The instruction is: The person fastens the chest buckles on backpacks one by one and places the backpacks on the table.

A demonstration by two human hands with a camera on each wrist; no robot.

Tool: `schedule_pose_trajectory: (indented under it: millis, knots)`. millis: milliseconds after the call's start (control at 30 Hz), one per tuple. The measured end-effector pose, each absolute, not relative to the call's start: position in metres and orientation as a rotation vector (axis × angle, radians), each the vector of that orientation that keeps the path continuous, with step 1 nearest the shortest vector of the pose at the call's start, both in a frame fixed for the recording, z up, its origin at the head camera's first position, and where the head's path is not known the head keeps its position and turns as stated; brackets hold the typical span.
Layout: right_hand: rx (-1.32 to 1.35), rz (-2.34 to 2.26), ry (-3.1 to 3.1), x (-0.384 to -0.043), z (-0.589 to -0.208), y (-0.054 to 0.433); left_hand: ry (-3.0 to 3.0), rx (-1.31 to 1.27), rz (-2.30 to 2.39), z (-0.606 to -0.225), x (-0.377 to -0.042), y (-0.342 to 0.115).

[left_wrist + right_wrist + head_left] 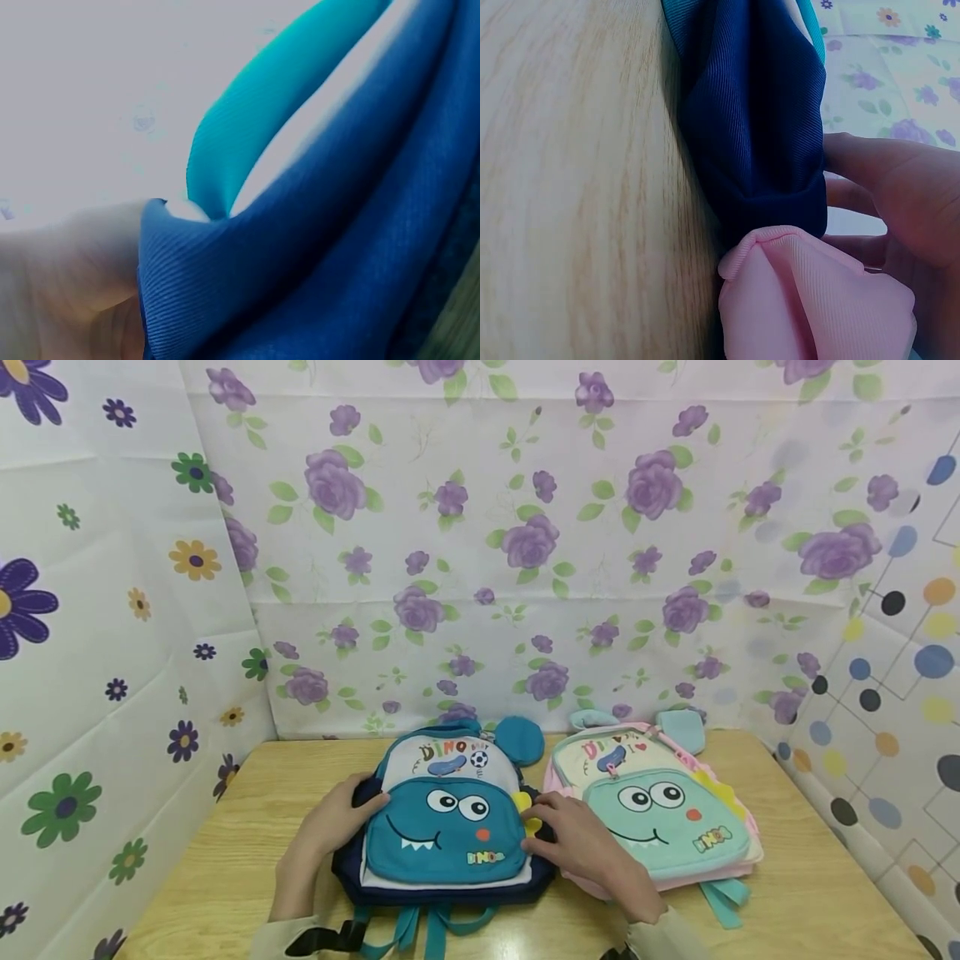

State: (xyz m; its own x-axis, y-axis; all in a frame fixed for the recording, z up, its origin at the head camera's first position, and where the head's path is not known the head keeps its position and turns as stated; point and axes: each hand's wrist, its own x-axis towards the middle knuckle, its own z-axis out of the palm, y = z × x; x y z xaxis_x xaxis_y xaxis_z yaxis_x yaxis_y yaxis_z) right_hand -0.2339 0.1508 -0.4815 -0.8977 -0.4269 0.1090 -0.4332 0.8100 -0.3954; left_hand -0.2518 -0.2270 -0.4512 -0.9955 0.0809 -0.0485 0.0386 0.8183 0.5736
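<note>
Left hand (336, 820): at blue bag (453, 831) left edge, touching, grip cannot be told | Right hand (577, 837): right edge, touching, spread

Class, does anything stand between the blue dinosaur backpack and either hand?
Nothing visible does: the left hand and right hand both touch the sides of the blue dinosaur backpack. The pink-and-mint backpack lies close beside it, blocking neither.

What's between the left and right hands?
The blue dino backpack, left hand at one side, right hand at the other. The head view shows it.
</note>
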Motion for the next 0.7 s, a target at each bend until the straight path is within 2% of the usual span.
schedule_pose_trajectory:
  millis: [700]
  knots:
    - [0.747,0.670,-2.966,-0.231,-0.477,0.151,2.906,0.094,1.261,-0.429,-0.248,-0.224]
